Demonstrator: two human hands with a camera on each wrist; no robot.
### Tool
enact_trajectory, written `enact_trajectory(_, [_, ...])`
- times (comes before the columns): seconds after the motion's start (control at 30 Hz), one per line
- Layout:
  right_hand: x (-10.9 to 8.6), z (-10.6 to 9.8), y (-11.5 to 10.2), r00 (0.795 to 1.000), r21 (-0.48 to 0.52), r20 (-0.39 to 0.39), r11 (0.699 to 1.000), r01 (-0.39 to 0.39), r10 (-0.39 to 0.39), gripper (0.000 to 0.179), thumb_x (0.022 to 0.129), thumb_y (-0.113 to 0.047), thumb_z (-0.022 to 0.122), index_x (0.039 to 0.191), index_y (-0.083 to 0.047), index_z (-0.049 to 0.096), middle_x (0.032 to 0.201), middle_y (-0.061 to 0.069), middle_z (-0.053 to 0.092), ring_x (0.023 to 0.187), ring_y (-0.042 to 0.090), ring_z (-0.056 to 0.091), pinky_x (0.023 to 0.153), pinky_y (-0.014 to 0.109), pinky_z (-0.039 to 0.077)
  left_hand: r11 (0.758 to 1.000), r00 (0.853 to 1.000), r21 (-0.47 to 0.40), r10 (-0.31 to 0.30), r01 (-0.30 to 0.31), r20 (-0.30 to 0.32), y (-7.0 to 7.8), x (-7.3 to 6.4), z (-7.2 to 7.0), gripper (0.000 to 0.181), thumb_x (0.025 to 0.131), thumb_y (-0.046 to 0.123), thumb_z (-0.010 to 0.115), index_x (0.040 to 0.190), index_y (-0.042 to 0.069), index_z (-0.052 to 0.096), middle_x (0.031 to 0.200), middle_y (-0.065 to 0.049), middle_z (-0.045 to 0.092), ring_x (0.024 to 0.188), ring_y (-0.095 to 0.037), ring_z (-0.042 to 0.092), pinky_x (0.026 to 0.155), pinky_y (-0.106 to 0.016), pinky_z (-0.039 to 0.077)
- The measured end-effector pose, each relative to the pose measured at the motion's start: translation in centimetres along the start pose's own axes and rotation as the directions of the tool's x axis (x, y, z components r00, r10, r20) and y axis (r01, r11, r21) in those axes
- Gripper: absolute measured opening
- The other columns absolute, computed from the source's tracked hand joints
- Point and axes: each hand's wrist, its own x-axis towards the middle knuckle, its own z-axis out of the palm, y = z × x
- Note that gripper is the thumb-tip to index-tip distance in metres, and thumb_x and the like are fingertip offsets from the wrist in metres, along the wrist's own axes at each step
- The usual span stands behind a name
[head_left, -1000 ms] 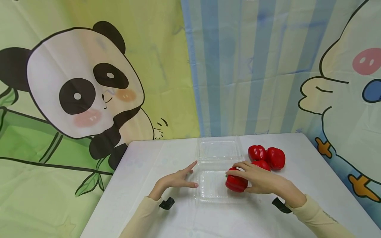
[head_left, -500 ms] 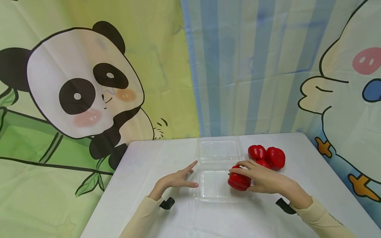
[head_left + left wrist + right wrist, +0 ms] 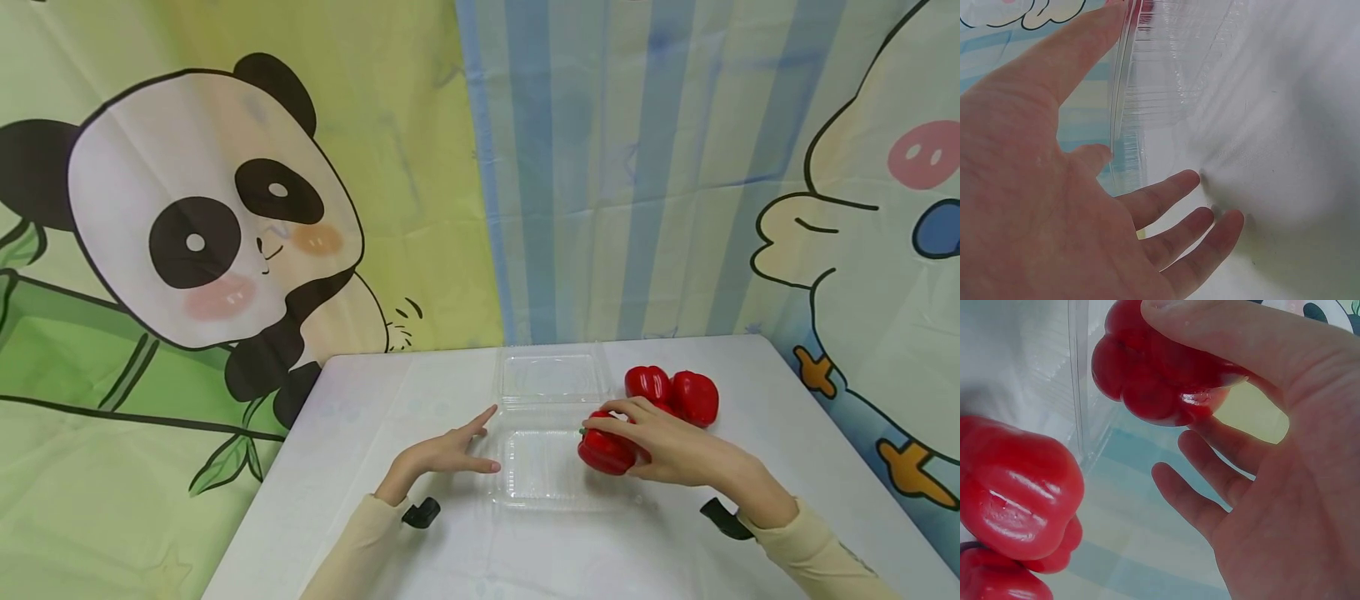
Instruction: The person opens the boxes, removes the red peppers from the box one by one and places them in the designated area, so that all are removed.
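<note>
My right hand (image 3: 667, 442) grips a glossy red bell pepper (image 3: 606, 446) between thumb and fingers, its green stem pointing left. The pepper is at the right side of a clear plastic clamshell box (image 3: 540, 467), whose lid (image 3: 551, 375) lies folded open toward the back. In the right wrist view the held bell pepper (image 3: 1160, 381) shows its lobed end, with the ring and little fingers extended off it. My left hand (image 3: 446, 454) is at the box's left side, fingers spread and holding nothing. In the left wrist view its thumb reaches along the rim of the box (image 3: 1160, 75).
More red bell peppers (image 3: 694, 398) sit together at the back right of the white table (image 3: 420, 550), one partly hidden behind my right hand. Printed cloth (image 3: 585, 167) hangs behind the table. Black straps (image 3: 422, 512) are on both wrists.
My right hand has moved right and slightly toward the back with the bell pepper, from over the box tray to its right edge. My left hand has stayed still.
</note>
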Motion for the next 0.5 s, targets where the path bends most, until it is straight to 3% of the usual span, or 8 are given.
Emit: enact_trajectory(0.5, [-0.75, -0.89, -0.01, 0.999, -0.003, -0.028, 0.999, -0.037, 0.037, 0.099, 0.061, -0.028, 0.096, 0.147, -0.032, 0.047, 0.139, 0.002, 0.053, 0.13, 0.028, 0.046, 0.079, 0.042, 0.062, 1.0, 1.0, -0.002, 0.006, -0.006, 0.0, 0.15, -0.07, -0.08, 0.107, 0.086, 0.058, 0.072, 0.163, 0.03, 0.002, 0.157, -0.017, 0.041, 0.147, -0.037, 0.037, 0.116, -0.059, 0.032])
